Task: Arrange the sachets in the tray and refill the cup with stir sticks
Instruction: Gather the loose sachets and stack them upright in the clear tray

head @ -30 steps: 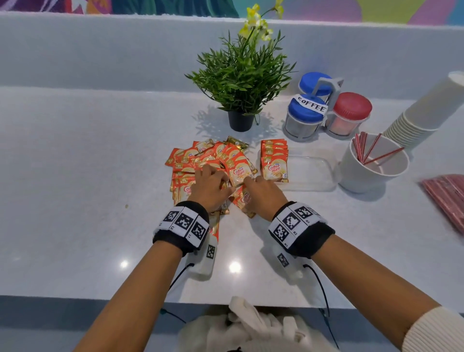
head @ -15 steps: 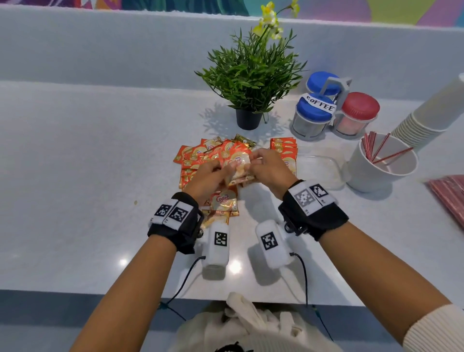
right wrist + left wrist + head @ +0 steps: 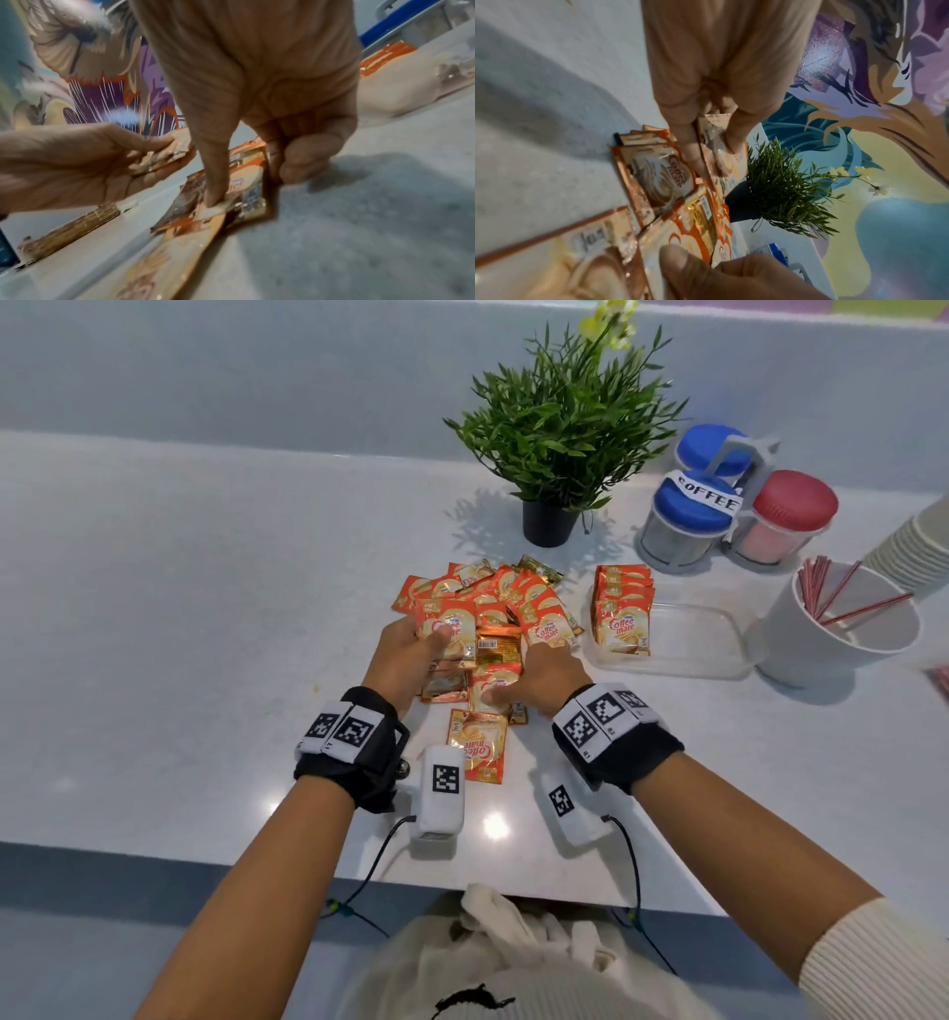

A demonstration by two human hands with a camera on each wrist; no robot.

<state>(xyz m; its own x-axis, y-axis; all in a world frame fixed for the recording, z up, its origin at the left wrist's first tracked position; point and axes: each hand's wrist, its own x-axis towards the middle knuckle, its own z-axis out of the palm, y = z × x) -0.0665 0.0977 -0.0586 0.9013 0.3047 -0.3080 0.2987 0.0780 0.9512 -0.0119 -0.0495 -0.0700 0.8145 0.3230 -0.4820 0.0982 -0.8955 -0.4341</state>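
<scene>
Loose orange creamer sachets (image 3: 495, 598) lie in a heap on the white counter. My left hand (image 3: 434, 642) is raised a little and grips a small stack of sachets (image 3: 445, 626), pinched between thumb and fingers (image 3: 690, 146). My right hand (image 3: 518, 680) is down on the counter, its thumb (image 3: 214, 188) pressing a flat sachet (image 3: 494, 691) while curled fingers catch its right edge. A clear tray (image 3: 719, 654) to the right holds an upright row of sachets (image 3: 622, 613) at its left end. Beyond it, a white cup (image 3: 821, 654) holds a few red stir sticks (image 3: 834, 595).
One sachet (image 3: 475, 747) lies alone near the counter's front edge. A potted plant (image 3: 557, 439) stands behind the heap, with lidded jars (image 3: 719, 510) in a rack to its right. Stacked paper cups (image 3: 919, 546) and a red pack (image 3: 942, 683) sit at the far right.
Half a second ago both hands held sachets together above the heap. The right hand has since dropped to a sachet on the counter; the left keeps its stack.
</scene>
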